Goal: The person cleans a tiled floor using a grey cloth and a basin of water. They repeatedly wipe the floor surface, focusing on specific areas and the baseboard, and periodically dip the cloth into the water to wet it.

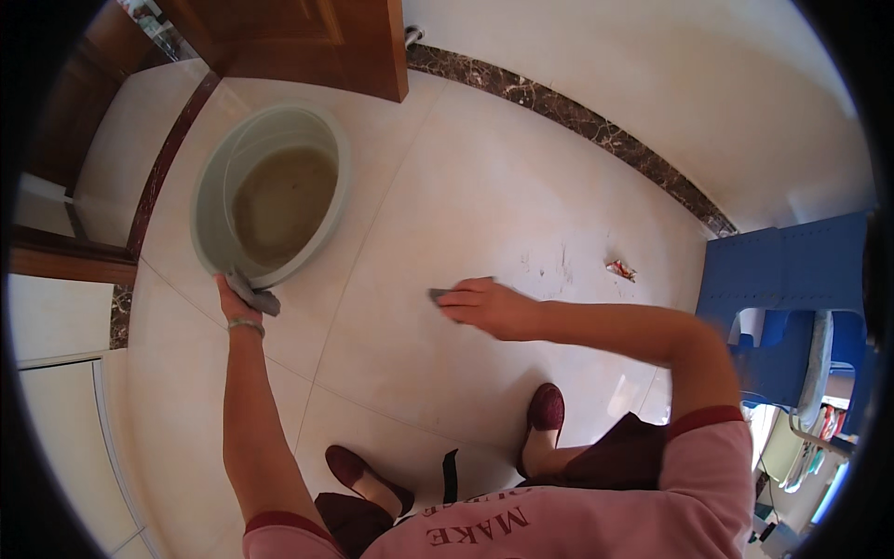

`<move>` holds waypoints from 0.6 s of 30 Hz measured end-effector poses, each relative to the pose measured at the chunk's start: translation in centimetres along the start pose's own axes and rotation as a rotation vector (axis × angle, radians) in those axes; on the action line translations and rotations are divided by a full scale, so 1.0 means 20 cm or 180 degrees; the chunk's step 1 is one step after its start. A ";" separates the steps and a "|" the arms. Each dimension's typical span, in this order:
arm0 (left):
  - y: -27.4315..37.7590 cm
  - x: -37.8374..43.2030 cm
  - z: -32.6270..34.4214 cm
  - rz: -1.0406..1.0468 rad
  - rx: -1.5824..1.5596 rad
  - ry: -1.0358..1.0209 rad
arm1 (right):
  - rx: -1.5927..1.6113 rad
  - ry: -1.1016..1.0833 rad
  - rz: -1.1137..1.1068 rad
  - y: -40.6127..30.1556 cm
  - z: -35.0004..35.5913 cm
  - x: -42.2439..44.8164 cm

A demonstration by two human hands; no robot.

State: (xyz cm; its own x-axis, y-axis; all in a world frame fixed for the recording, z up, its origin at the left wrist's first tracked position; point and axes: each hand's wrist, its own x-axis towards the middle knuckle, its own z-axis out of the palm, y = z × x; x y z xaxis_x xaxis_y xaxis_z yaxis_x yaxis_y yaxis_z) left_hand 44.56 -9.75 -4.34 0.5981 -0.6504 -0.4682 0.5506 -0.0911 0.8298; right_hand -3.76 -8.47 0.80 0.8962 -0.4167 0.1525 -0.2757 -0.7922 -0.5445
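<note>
A grey-green plastic basin (209, 199) with murky brownish water (283, 202) in it stands on the tiled floor at the upper left. My left hand (237, 304) is at the basin's near rim, closed on a grey cloth (257, 297) that hangs by the rim. In the middle of the view, my right hand (489, 306) holds a second dark grey cloth (438, 296), low over or on the pale tiles; contact is not clear. Dark smudges (562, 262) mark the floor to the right of that hand, and a small crumpled red-and-white wrapper (620, 270) lies beyond them.
A brown wooden door (314, 42) stands behind the basin. Dark marble skirting (524, 89) runs along the wall. Blue plastic stools (768, 272) are at the right. My feet in dark red shoes (547, 407) are on the floor close below, with a black strap (450, 475) hanging between them.
</note>
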 end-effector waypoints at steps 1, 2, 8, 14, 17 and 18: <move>0.04 0.01 -0.08 0.0132 -0.0055 0.0021 | 0.0096 0.0163 -0.0070 -0.01 0.11 0.17; -0.03 0.03 -0.16 0.0177 -0.0146 -0.0020 | 0.0103 0.0270 -0.0053 0.00 0.21 0.27; -0.49 -0.58 -0.26 0.0423 0.3237 -0.1673 | -0.0549 0.0330 0.0171 0.00 0.87 0.48; -0.62 -0.92 -0.02 0.0739 0.5624 -0.3153 | -0.0874 0.0311 0.0287 0.25 0.76 0.65; -0.72 -0.85 0.03 0.1187 0.6027 -0.2971 | -0.1176 0.0675 0.1005 0.60 0.65 0.70; -0.73 -0.83 0.06 0.0980 0.6139 -0.2993 | -0.1200 0.0815 0.1203 0.71 0.58 0.70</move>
State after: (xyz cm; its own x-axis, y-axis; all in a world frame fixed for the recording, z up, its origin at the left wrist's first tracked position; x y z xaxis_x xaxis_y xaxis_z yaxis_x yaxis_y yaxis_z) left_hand 25.91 1.56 -8.26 -0.1878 -0.8139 -0.5498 -0.9510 0.0107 0.3090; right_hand 8.96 -20.46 -14.43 0.6123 -0.7580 0.2248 -0.7059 -0.6522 -0.2763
